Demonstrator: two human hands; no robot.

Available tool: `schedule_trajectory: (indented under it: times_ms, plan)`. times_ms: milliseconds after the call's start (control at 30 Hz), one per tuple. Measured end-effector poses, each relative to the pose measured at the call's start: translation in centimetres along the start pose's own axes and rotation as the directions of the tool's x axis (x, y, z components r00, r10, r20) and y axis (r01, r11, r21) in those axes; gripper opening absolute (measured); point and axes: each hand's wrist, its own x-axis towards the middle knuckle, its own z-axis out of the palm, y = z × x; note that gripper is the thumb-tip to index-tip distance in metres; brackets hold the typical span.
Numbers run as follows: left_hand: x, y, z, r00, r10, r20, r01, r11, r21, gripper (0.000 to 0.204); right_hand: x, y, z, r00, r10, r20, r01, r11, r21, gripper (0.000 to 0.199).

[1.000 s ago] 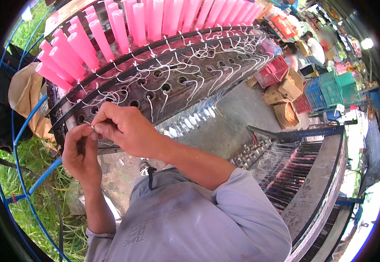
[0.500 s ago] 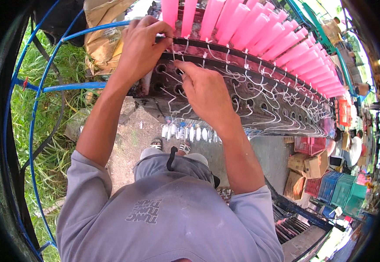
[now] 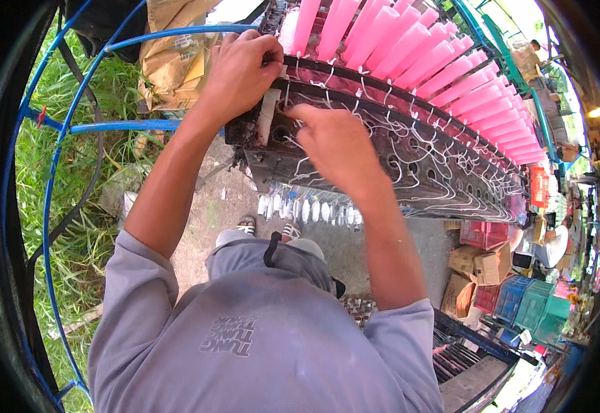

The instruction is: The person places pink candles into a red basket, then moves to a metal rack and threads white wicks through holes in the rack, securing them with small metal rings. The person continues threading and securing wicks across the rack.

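At the near left end of a long dark rack (image 3: pixel 250 131), my left hand (image 3: pixel 245 72) is closed with thumb and fingers pinched by the upper bar. A white string (image 3: pixel 287 95) runs down from beside its fingertips. My right hand (image 3: pixel 334 141) is just below and to the right, its index finger stretched to the lower end of that string and the other fingers curled. Its thumb is hidden. Pink tubes (image 3: pixel 383 38) stand in rows behind the bar, with knotted white strings (image 3: pixel 410 127) hanging from them over the holed front board.
Blue metal tubing (image 3: pixel 124 126) curves past on the left, before tall grass. Brown paper sacks (image 3: pixel 176 62) lie beyond my left hand. White objects (image 3: pixel 305 210) hang below the rack. Crates (image 3: pixel 534 303) and cardboard boxes (image 3: pixel 479 263) are stacked at the right; people are farther off.
The rack's near end has shifted rightward in view. Both hands have shifted slightly right with it, staying at the same end of the rack.
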Motion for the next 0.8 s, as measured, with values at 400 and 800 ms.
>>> schedule_trajectory:
  times_ms: [400, 800]
  plan:
    - [-8.0, 7.1, -2.7, 0.784, 0.405, 0.471, -0.254, 0.901, -0.352, 0.059, -6.4, 2.3, -4.7, 0.924, 0.341, -0.174, -0.212, 0.834, 0.51, 0.034]
    - [-24.0, -4.8, 3.9, 0.764, 0.204, 0.612, 0.347, 0.669, -0.657, 0.032, -9.8, 1.0, -3.4, 0.923, 0.318, -0.219, -0.269, 0.936, 0.226, 0.025]
